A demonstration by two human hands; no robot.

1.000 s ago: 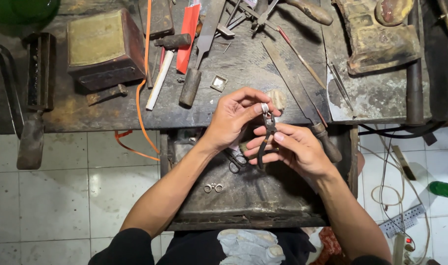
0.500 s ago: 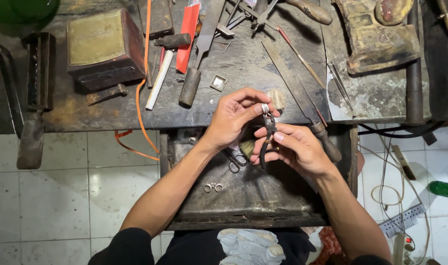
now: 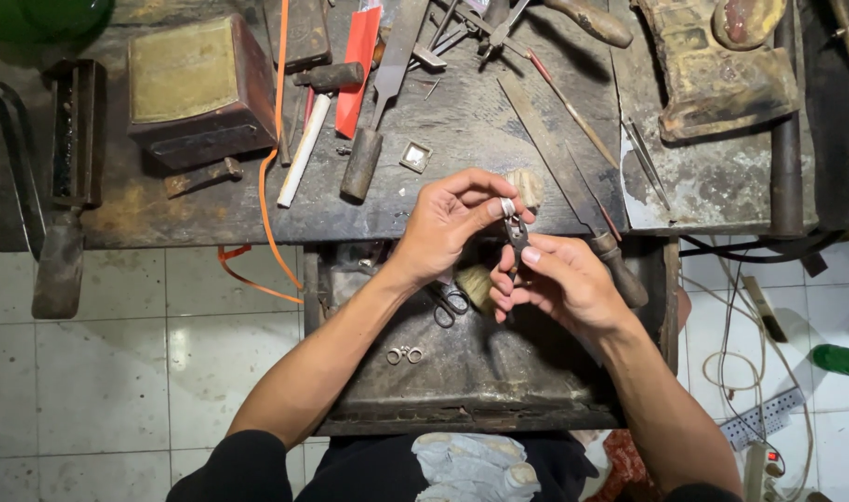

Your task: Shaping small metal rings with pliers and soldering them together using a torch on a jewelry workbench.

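The scene is lit evenly and fairly brightly from above, with soft light. The hands (image 3: 508,251) are rendered sharply, and short shadows are cast by them onto the drawer tray (image 3: 480,372) below. A dull sheen is seen on the pale floor tiles (image 3: 118,372), with a soft glare patch at left. The dark worktop (image 3: 211,200) is darker toward the upper corners. Slight wide-angle bending is noticed at the edges. Little motion blur is present.

- You sit at a dark, scarred wooden workbench (image 3: 211,209), its top stained and worn.
- Below its front edge hangs a metal catch tray (image 3: 499,390) (dented, dull grey).
- The floor (image 3: 99,372) under you is pale square tile, glossy, reflecting soft light.
- An orange cord (image 3: 266,195) trails over the bench edge.
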